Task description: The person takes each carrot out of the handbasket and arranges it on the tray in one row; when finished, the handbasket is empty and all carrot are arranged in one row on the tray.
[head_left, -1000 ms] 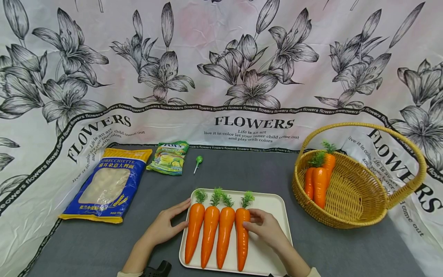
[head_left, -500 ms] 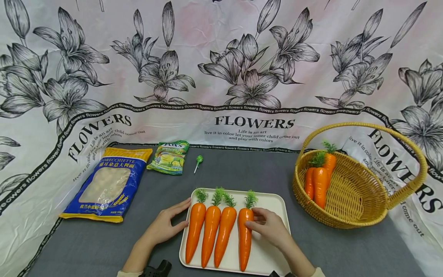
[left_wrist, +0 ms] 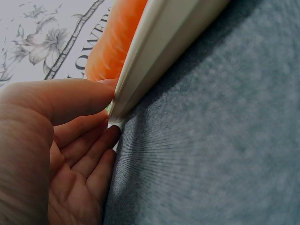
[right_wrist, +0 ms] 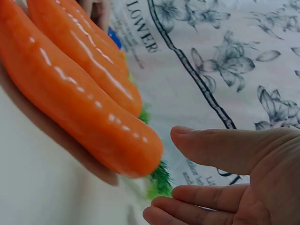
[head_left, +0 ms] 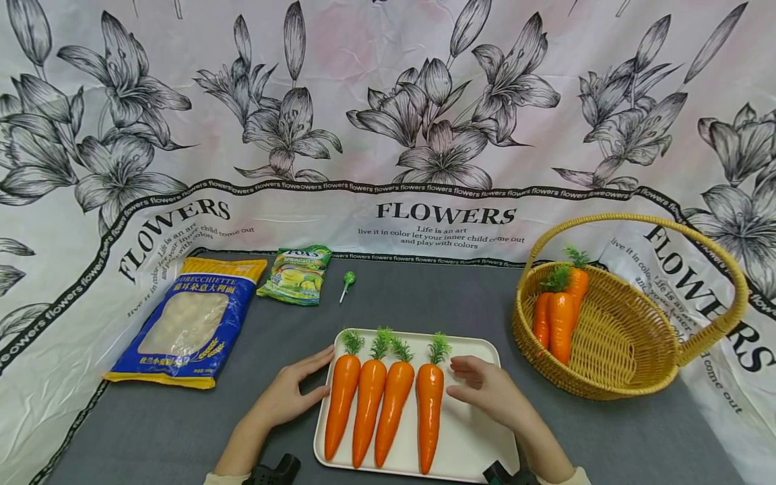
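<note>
Several orange carrots with green tops lie side by side on a cream tray (head_left: pixel 467 444). The rightmost carrot (head_left: pixel 429 417) stands apart from the others by a gap. Just right of it, my right hand (head_left: pixel 488 391) hovers over the tray, thumb and fingers apart with nothing between them. The right wrist view shows the same carrot (right_wrist: pixel 84 103) clear of the fingertips. At the tray's left edge rests my left hand (head_left: pixel 297 391), its fairly straight fingers and thumb touching the rim. In the left wrist view, the thumb (left_wrist: pixel 79 98) meets the tray rim (left_wrist: pixel 133 65) beside a carrot (left_wrist: pixel 112 47).
A wicker basket (head_left: pixel 630 387) with a tall handle stands at the right, holding three carrots (head_left: pixel 562 323). To the left lies a blue and yellow pasta bag (head_left: pixel 184 323). Behind the tray are a green snack packet (head_left: pixel 296 276) and a green lollipop (head_left: pixel 348 279).
My right hand has let go of the rightmost carrot and drawn back to the right. That carrot shifted slightly right earlier, and its neighbour tilted. My left hand has stayed put.
</note>
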The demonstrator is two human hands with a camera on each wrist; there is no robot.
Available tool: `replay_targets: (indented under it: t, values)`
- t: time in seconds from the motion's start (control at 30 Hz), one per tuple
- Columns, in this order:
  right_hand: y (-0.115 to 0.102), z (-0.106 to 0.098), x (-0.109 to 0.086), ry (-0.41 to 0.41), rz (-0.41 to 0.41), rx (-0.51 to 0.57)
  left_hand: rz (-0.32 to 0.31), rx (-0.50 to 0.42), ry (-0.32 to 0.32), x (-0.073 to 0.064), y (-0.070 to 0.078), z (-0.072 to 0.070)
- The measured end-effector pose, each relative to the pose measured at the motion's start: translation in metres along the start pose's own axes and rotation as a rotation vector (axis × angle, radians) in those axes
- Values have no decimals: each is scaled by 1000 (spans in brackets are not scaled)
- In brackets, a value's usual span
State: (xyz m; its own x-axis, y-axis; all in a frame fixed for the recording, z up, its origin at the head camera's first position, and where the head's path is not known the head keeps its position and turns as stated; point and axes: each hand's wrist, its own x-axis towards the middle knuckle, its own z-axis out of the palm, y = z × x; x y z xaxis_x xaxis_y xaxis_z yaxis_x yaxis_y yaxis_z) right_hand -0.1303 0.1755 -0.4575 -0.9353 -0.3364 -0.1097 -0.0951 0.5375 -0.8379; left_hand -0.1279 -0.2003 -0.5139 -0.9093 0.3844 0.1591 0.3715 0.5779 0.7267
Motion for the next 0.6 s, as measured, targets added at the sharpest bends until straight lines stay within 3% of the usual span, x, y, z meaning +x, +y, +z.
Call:
replay_targets:
  t: [0.27,0.6]
  values:
    - [2,-22,-4,67,6,2,-15,5,-4,0,2,0]
    - [3,-63,-23,219,18,41,-9,8,-2,0,1,1]
